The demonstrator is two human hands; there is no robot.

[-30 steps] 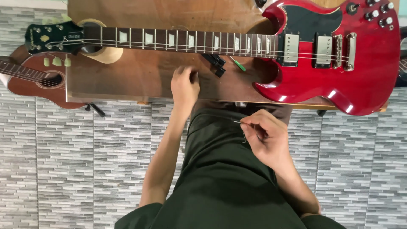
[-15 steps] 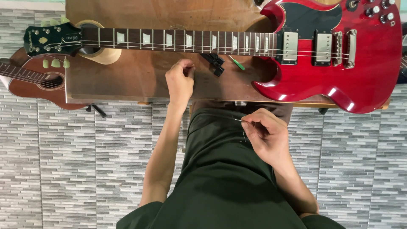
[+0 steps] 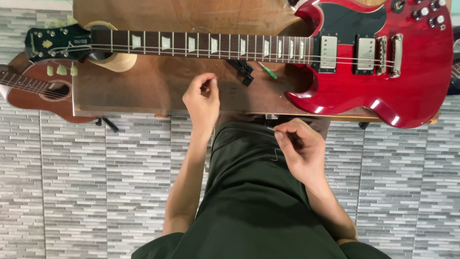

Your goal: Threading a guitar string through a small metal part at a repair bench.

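Note:
A red electric guitar (image 3: 383, 86) lies flat on a wooden table (image 3: 158, 91), with its neck (image 3: 201, 45) running left to a dark headstock (image 3: 52, 43). My left hand (image 3: 202, 98) hovers over the table's near edge just below the neck. Its thumb and fingertips are pinched together, and I see nothing between them. My right hand (image 3: 299, 148) is over my lap, pinching a thin metal guitar string (image 3: 271, 129) whose end sticks out past the fingertips.
Small black parts (image 3: 243, 71) and a green-handled tool (image 3: 268, 71) lie on the table under the neck. A tape roll (image 3: 115, 61) supports the neck near the headstock. A brown acoustic guitar (image 3: 33, 91) sits at the left, below the table, over a grey tiled floor (image 3: 96, 192).
My left hand has lifted off the table edge and moved slightly left, its fingers curling into a pinch. My right hand has stayed over my lap with the string.

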